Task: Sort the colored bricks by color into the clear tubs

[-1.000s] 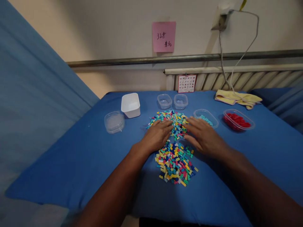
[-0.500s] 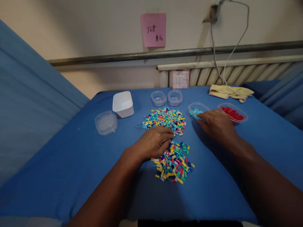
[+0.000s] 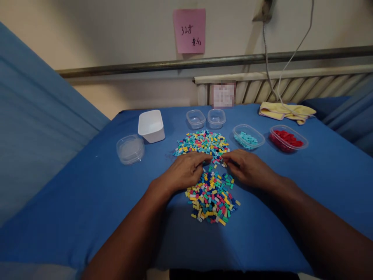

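Both hands meet at the near edge of a far pile of small multicoloured toy bricks (image 3: pixel 204 142). My left hand (image 3: pixel 183 169) reaches in from the left, its index finger stretched to the bricks and its thumb apart below. From the right comes my right hand (image 3: pixel 247 167), index fingertip at the same bricks, thumb spread lower. I see nothing held in either. A nearer pile of mixed bricks (image 3: pixel 214 198) lies just below the hands. Light-blue bricks (image 3: pixel 247 140) fill part of a clear tub (image 3: pixel 260 140) beyond my right hand.
Red bricks (image 3: pixel 287 139) lie in another clear tub (image 3: pixel 304 144) at the right. Two clear tubs (image 3: pixel 196 123) and a white box (image 3: pixel 151 134) stand at the back. Stacked clear lids (image 3: pixel 130 151) lie left. A yellow cloth (image 3: pixel 287 112) with a cable lies back right.
My right hand has moved left from the tub of light-blue bricks to the far pile, beside my left hand. My left hand has shifted slightly, with its index finger now extended.
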Tool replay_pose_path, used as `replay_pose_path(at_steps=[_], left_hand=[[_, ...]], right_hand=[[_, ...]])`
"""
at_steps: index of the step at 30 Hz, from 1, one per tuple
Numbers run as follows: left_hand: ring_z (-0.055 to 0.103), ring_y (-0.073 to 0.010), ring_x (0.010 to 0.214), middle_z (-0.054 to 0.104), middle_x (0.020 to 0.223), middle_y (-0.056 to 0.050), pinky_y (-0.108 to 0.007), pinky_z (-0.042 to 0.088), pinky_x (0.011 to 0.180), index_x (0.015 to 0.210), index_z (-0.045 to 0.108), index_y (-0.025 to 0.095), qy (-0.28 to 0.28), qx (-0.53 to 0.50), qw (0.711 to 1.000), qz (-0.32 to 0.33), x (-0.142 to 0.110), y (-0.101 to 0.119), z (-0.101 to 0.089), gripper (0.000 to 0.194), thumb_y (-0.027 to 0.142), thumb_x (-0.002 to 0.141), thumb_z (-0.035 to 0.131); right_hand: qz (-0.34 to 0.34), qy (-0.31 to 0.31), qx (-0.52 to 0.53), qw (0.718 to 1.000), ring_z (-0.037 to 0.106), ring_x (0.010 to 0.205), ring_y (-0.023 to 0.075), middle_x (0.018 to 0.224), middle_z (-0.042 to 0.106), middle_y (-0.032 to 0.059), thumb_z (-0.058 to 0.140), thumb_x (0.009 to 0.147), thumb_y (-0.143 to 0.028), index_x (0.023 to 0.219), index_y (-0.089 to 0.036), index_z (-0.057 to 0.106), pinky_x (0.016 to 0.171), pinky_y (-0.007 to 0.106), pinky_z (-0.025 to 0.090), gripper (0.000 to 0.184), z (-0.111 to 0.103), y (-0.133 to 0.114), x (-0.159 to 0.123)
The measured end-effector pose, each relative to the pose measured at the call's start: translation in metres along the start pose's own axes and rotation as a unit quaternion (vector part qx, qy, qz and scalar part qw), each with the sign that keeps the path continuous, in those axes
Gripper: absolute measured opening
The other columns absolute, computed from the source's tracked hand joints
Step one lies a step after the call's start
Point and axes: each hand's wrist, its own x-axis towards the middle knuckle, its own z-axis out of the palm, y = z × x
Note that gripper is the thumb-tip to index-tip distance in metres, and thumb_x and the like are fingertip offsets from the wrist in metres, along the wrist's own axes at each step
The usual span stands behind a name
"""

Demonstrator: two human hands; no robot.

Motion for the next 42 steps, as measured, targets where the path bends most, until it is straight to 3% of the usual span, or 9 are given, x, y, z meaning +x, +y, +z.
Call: replay_pose_path(at_steps=[5,9,13,18,21,28,35,42], left_hand=[[0.075,-0.0241,0.11,0.081,0.121,-0.005,-0.043,0.06,0.1,0.132,0.074,0.025,-0.014,-0.005,1.0,0.01,0.001,0.005,-0.003,0.054,0.008,0.088,0.049],[0.072,-0.0253,0.11,0.08,0.117,-0.006,-0.047,0.056,0.104,0.13,0.075,0.025,-0.006,0.018,0.999,0.027,0.002,0.008,-0.005,0.053,0.007,0.087,0.05],[0.073,-0.0224,0.101,0.081,0.106,-0.003,-0.043,0.057,0.1,0.121,0.078,0.025,-0.024,-0.012,0.999,0.034,0.002,0.01,-0.007,0.05,0.004,0.087,0.049],[0.074,-0.0223,0.108,0.082,0.114,-0.004,-0.044,0.058,0.103,0.125,0.076,0.025,0.041,-0.029,0.999,-0.011,0.0,0.003,-0.009,0.048,0.006,0.091,0.048],[0.075,-0.023,0.111,0.082,0.117,-0.004,-0.045,0.059,0.105,0.13,0.075,0.026,0.052,-0.011,0.998,-0.038,-0.001,-0.002,-0.009,0.048,0.008,0.093,0.05],[0.076,-0.0227,0.107,0.083,0.115,-0.001,-0.041,0.06,0.1,0.126,0.076,0.028,0.025,0.018,0.999,-0.035,-0.002,-0.003,-0.008,0.05,0.006,0.088,0.052],[0.077,-0.0243,0.111,0.083,0.119,-0.004,-0.042,0.06,0.1,0.121,0.079,0.025,-0.026,0.001,0.999,-0.034,-0.002,0.002,-0.011,0.046,0.008,0.089,0.05],[0.078,-0.0196,0.096,0.084,0.104,0.0,-0.034,0.062,0.088,0.116,0.08,0.025,-0.038,-0.067,0.995,-0.068,-0.002,0.003,-0.014,0.047,0.005,0.086,0.05]], right_hand=[[0.008,0.009,0.04,0.999,0.074,0.095,0.0258,0.106,0.081,0.0078,0.053,0.1,-0.019,0.123,-0.022,0.073,0.083,0.037,0.057,0.03,-0.004,-0.002,-0.001],[-0.025,-0.018,0.051,0.998,0.074,0.1,0.0265,0.109,0.081,0.0084,0.053,0.096,-0.015,0.118,-0.022,0.075,0.086,0.039,0.057,0.032,-0.004,-0.006,-0.001],[-0.032,-0.06,0.128,0.989,0.074,0.088,0.0209,0.1,0.081,0.0041,0.054,0.091,-0.012,0.114,-0.023,0.076,0.08,0.033,0.057,0.033,-0.009,-0.015,-0.003],[0.003,-0.022,0.174,0.985,0.074,0.082,0.0187,0.102,0.081,0.0038,0.052,0.095,-0.014,0.118,-0.023,0.075,0.075,0.032,0.059,0.034,-0.008,-0.017,-0.005],[0.007,-0.004,0.157,0.987,0.076,0.09,0.0214,0.113,0.081,0.0068,0.052,0.095,-0.014,0.13,-0.023,0.073,0.08,0.036,0.062,0.042,-0.004,-0.016,-0.005],[-0.086,-0.003,0.097,0.992,0.072,0.112,0.0289,0.124,0.078,0.0129,0.052,0.094,-0.011,0.149,-0.022,0.064,0.098,0.048,0.06,0.058,0.009,-0.026,0.002],[-0.097,-0.037,0.086,0.991,0.069,0.116,0.0304,0.128,0.076,0.0139,0.054,0.092,-0.009,0.149,-0.022,0.065,0.104,0.052,0.058,0.059,0.011,-0.029,0.004],[-0.103,-0.042,0.111,0.988,0.071,0.114,0.0284,0.124,0.079,0.0118,0.053,0.091,-0.007,0.142,-0.023,0.07,0.101,0.048,0.059,0.056,0.009,-0.036,0.003]])
